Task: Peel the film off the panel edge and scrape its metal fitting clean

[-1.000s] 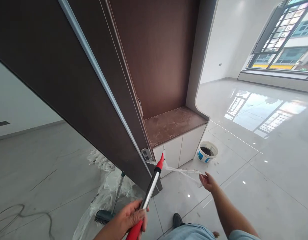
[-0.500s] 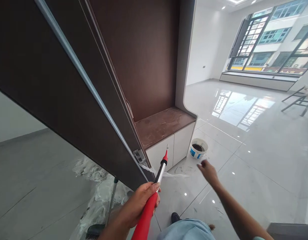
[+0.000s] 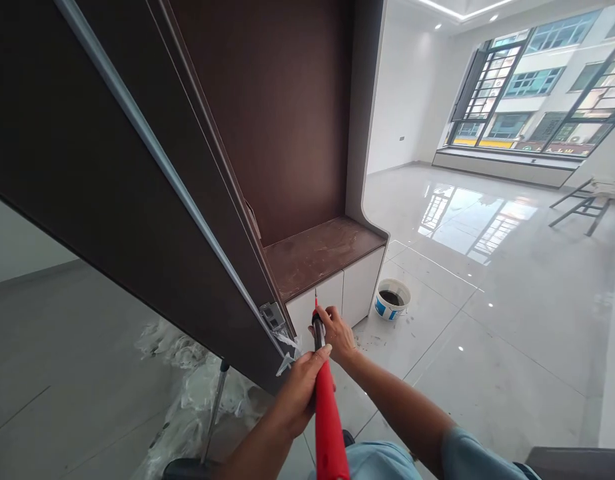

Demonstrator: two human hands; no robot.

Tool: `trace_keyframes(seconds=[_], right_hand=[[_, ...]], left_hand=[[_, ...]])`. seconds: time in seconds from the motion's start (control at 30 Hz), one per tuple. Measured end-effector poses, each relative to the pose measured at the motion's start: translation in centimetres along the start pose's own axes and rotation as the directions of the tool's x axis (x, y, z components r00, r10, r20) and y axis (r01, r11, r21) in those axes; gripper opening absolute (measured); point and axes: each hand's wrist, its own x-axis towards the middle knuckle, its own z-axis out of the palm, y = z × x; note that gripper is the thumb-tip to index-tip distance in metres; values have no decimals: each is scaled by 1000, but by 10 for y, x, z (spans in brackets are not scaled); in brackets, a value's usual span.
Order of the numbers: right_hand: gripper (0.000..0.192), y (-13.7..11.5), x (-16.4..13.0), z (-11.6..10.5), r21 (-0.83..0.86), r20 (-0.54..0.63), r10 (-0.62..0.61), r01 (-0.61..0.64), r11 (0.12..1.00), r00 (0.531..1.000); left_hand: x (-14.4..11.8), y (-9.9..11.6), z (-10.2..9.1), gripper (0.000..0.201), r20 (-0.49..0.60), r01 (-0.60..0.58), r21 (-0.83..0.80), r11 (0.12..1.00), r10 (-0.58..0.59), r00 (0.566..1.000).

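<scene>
Before me a long tool [image 3: 331, 420] points away, with a red handle, a black and metal shaft and a thin metal tip; its exact kind I cannot make out. My left hand [image 3: 301, 390] is wrapped around it where the red handle meets the shaft. My right hand [image 3: 340, 333] is closed about its front end, by the red tapered nose. Just left of the hands, a metal fitting [image 3: 273, 316] sits at the edge of a dark brown panel [image 3: 152, 220]. Crumpled clear film [image 3: 287, 353] hangs beside that fitting.
Ahead stands a brown cabinet with a dusty bench top [image 3: 322, 253] and white doors [image 3: 364, 283]. A bucket [image 3: 393, 301] with dark contents stands at its right. Plastic sheeting [image 3: 207, 393] and a long-handled black tool [image 3: 216, 407] lie lower left. A stool [image 3: 587, 200] stands far right.
My right hand has moved left from beside the bucket onto the tool's front end. The film strip that stretched rightward now hangs bunched by the fitting. The tool's handle has swung right.
</scene>
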Motion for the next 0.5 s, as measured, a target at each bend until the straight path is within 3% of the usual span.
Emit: trace_keyframes(seconds=[0.13, 0.27, 0.37, 0.43, 0.5], right_hand=[[38, 6, 12, 28, 142, -136, -54, 73, 987, 989], [24, 15, 23, 49, 289, -223, -97, 161, 944, 970], [21, 12, 20, 44, 396, -270, -102, 207, 895, 957], [23, 2, 11, 34, 443, -318, -126, 264, 857, 940], [26, -14, -4, 23, 460, -356, -188, 346, 818, 915]], left_hand=[[4, -7, 11, 56, 23, 18, -66, 998, -16, 1000], [4, -13, -4, 64, 209, 61, 54, 997, -71, 975], [0, -18, -42, 63, 248, 19, 213, 977, -73, 966], [-3, -24, -78, 56, 182, 62, 226, 972, -105, 978], [-8, -34, -119, 52, 50, 148, 159, 976, -158, 986]])
